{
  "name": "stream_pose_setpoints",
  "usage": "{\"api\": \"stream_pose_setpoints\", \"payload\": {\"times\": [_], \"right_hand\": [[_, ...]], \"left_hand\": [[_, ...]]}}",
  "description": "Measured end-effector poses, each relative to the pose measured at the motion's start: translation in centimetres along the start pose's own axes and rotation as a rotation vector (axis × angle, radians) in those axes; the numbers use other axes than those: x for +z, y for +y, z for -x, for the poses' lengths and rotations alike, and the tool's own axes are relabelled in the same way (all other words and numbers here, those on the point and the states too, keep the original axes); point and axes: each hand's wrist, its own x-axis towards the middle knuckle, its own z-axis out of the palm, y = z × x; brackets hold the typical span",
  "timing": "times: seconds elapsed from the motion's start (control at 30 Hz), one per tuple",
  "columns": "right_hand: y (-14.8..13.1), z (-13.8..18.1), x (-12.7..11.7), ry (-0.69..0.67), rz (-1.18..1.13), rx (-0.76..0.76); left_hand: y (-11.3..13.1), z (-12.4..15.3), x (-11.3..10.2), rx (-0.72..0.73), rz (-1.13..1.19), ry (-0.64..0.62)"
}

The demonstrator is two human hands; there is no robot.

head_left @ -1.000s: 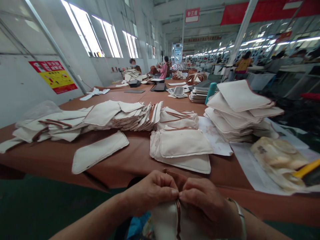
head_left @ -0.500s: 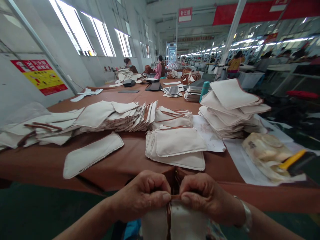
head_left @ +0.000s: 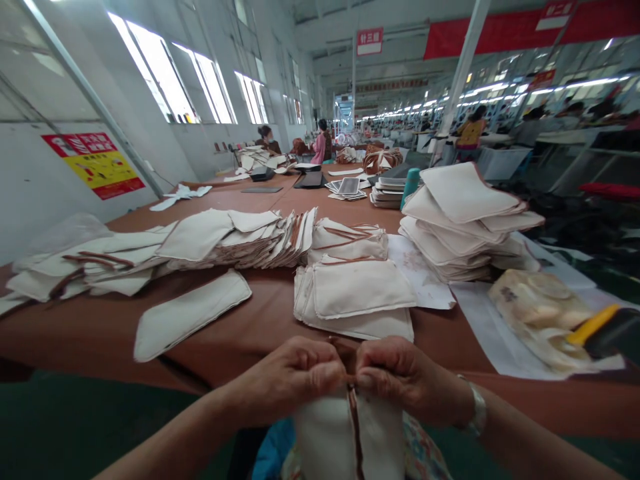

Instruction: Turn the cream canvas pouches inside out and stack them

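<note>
A cream fabric piece with brown trim hangs below my hands at the table's near edge, a brown-edged line running down its middle. My left hand pinches the top of it on the left side, thumb against curled fingers. From the right, my right hand pinches the same top edge, with a bracelet on the wrist. The two thumbs almost meet over a short bit of brown trim. Fingers cover most of that edge. Just beyond the hands lies a small stack of cream fabric pieces.
A single cream piece lies left on the brown tabletop. Behind it stretches a long row of cream pieces. A tall stack, a teal bottle and a plastic-wrapped bundle with a yellow-and-black tool are at right.
My hands have come slightly closer together, and less brown trim shows between the thumbs. The fabric piece has shifted a little, and the whole view has moved slightly. Both pinches stay closed.
</note>
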Motion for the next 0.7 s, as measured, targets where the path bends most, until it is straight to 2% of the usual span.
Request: {"api": "stream_pose_setpoints", "payload": {"times": [0.1,0.17,0.37,0.7], "right_hand": [[0.6,0.4,-0.1,-0.011,-0.039,0.05],[0.8,0.6,-0.2,-0.008,-0.057,0.074],[1.4,1.2,-0.3,-0.018,-0.089,0.127],[1.0,1.0,-0.3,-0.042,-0.062,0.108]], "left_hand": [[-0.5,-0.3,-0.3,-0.085,0.135,0.1],[-0.7,-0.6,-0.3,-0.125,0.174,0.119],[-0.7,-0.7,-0.6,-0.2,0.277,0.056],[-1.0,-0.3,-0.6,-0.162,0.283,-0.062]]}}
